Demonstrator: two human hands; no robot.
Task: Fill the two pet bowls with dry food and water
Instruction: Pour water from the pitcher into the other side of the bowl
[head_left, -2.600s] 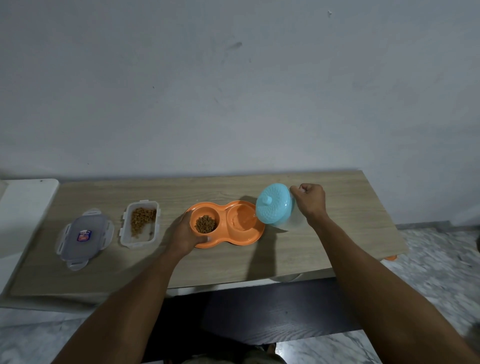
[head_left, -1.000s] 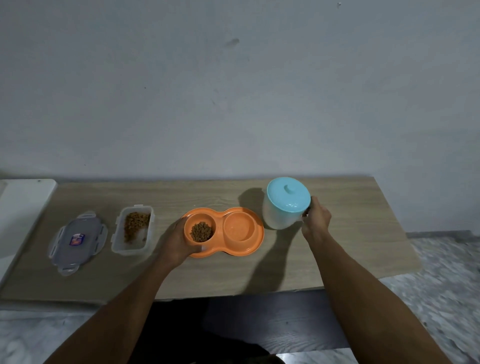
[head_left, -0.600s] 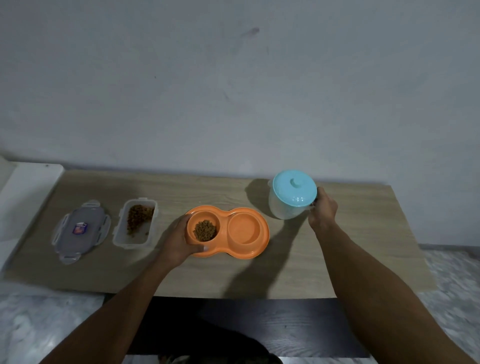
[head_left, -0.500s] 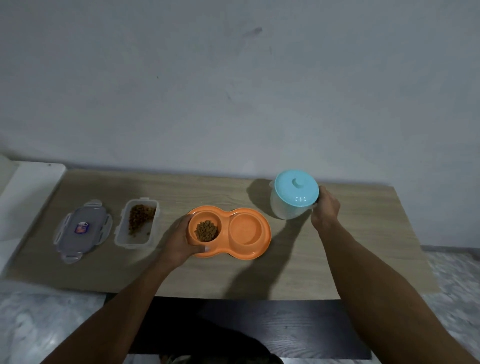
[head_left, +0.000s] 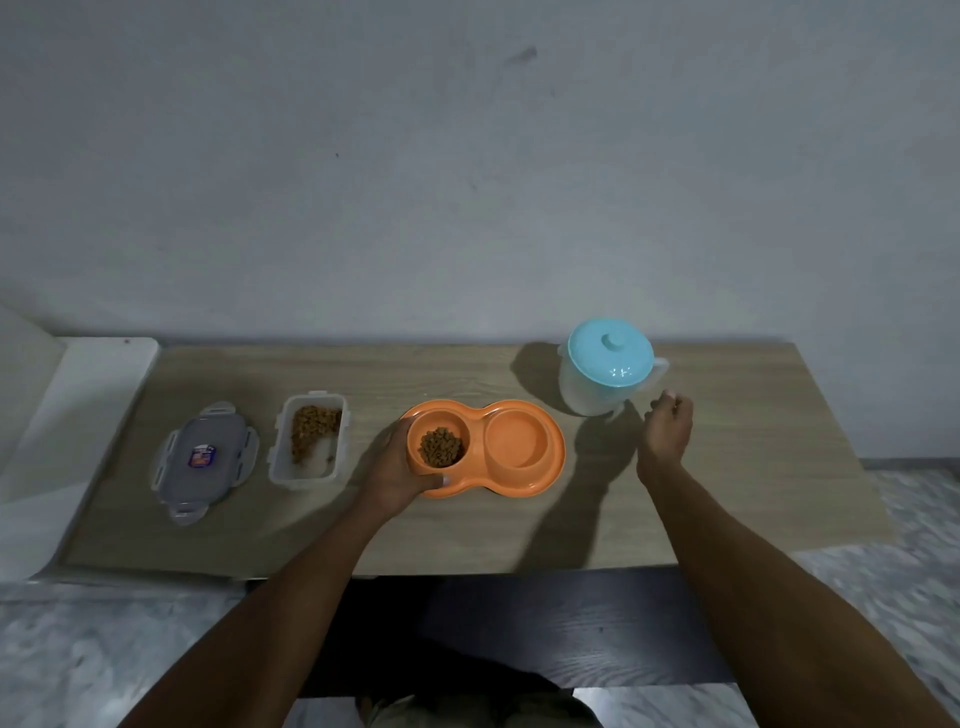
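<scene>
— Right of the orange plastic double pet bowl (head_left: 556, 462), what's your right hand (head_left: 667, 431) doing?
— Hanging free, fingers loosely curled on nothing, near the translucent jug with the pale blue lid (head_left: 609, 358). My left hand (head_left: 392, 467) grips the bowl's left end on the wooden desk (head_left: 753, 467).
— Risks?
— Jerk the bowl and its right well could slop onto the brown kibble (head_left: 440, 448); I can't tell how full it is.
</scene>
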